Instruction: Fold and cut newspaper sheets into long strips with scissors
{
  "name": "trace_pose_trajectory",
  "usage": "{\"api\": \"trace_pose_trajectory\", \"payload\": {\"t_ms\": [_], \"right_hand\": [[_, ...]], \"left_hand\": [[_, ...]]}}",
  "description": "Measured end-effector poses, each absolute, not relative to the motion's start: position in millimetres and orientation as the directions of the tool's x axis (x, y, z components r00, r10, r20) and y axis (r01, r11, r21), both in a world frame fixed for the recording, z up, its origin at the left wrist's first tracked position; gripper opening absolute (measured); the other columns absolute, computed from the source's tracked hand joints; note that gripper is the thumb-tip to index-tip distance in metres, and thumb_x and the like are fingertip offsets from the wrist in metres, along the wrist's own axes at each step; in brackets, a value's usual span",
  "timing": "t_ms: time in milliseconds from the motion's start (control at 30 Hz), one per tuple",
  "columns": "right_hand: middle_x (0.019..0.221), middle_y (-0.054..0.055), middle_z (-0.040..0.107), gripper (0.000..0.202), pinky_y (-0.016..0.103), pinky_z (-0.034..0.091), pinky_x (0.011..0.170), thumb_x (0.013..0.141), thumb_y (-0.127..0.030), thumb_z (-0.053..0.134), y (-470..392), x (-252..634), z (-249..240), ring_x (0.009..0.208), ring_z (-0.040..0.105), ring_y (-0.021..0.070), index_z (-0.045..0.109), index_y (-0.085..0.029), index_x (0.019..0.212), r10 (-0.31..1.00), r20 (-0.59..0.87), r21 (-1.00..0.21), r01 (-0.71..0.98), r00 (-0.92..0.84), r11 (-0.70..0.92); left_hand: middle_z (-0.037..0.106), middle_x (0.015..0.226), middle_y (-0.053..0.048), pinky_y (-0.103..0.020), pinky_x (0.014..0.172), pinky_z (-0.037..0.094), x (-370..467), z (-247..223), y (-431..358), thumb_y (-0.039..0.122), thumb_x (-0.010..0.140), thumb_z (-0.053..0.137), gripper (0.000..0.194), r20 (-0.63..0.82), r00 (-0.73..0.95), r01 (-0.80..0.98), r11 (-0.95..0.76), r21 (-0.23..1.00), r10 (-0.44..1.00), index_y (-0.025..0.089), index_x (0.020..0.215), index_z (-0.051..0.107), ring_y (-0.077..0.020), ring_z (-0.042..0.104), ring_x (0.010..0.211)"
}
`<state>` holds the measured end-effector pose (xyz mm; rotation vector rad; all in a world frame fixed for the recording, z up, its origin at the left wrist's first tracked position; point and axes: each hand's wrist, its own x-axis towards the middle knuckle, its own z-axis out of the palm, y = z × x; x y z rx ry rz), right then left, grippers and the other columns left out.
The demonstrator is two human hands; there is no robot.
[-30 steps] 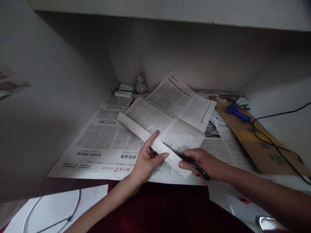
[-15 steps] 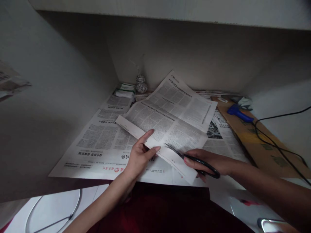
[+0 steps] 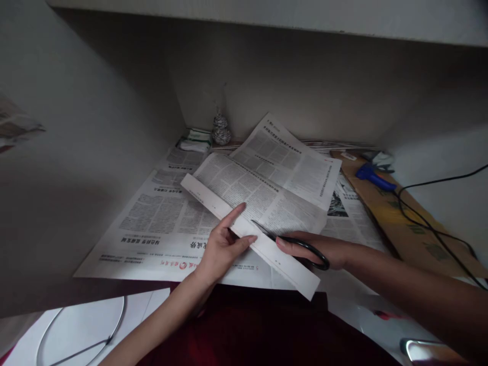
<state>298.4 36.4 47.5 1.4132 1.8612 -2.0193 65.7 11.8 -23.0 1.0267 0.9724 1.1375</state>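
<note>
My right hand (image 3: 330, 250) grips black-handled scissors (image 3: 264, 229), thumb on the handle near the pivot. The blades point up and left along the edge of a printed newspaper sheet (image 3: 244, 185), beside its blank white margin strip (image 3: 295, 274). Between thumb and fingers, my left hand (image 3: 221, 249) pinches that strip just left of the scissor tips, index finger stretched over the paper. On the right, the strip's lower end hangs apart from the printed part. The fingers of my right hand are partly hidden behind the handles and paper.
Beneath lies a larger newspaper (image 3: 148, 218). At the right, a blue glue gun (image 3: 375, 178) with a black cable (image 3: 438, 231) rests on cardboard (image 3: 415, 229). A small gourd-shaped ornament (image 3: 221, 129) and a tissue pack (image 3: 195, 140) stand at the back. A shelf overhangs above.
The scissors and my right hand have moved up and left along the margin. The strip's free end now swings out further to the lower right. My left hand has shifted slightly right.
</note>
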Motion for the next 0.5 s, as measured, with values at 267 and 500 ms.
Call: {"api": "trace_pose_trajectory", "payload": {"t_ms": [267,500], "right_hand": [[0.087,0.004,0.066,0.048,0.026,0.046,0.069,0.097,-0.064,0.052,34.8,296.4,44.7,0.079,0.06,0.0174,0.065,-0.018,0.093,0.606,-0.502,-0.798,0.601,-0.617,-0.049],[0.08,0.001,0.063,0.044,0.025,0.044,0.065,0.097,-0.06,0.056,31.0,296.0,41.3,0.075,0.059,0.0163,0.062,-0.018,0.085,0.648,-0.482,-0.791,0.61,-0.591,-0.032]], "left_hand": [[0.07,0.082,-0.001,-0.027,0.055,0.047,66.6,-23.6,12.2,0.03,0.073,0.086,0.085,-0.101,0.144,-0.279,0.138,0.95,0.984,0.024,0.149,0.05,-0.013,0.057,0.063],[0.068,0.079,0.0,-0.025,0.057,0.047,66.6,-24.1,11.6,0.028,0.073,0.086,0.085,-0.103,0.137,-0.292,0.14,0.946,0.985,0.022,0.15,0.05,-0.0124,0.057,0.066]]}}
